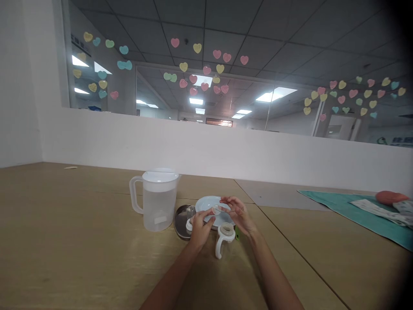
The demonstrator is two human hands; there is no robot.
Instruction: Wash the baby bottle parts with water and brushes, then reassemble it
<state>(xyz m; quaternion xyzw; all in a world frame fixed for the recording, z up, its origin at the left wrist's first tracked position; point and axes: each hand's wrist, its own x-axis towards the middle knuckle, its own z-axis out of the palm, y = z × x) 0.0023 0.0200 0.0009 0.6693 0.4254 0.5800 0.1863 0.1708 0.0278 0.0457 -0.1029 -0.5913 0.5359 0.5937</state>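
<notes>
My left hand (201, 228) pinches a small, clear round piece with a pale rim (216, 210) over the plate. From the right, my right hand (240, 215) has its fingers curled around the same piece, and a thin straight line, perhaps a straw or thin stick, shows at its fingers. Below and between my hands stands a baby bottle (226, 232) with a white handle and an open top. Behind them lies a light blue plate (201, 201). A clear dome cap (191, 211) with a white ring is beside my left hand, partly hidden by it.
A translucent lidded pitcher (158, 202) of water stands left of a dark metal tray (179, 224). Something green (238, 233) shows beside the bottle. At the right, a teal cloth (342, 211) carries a white cloth and an orange-red object (390, 197). A white wall (209, 148) rises behind the table.
</notes>
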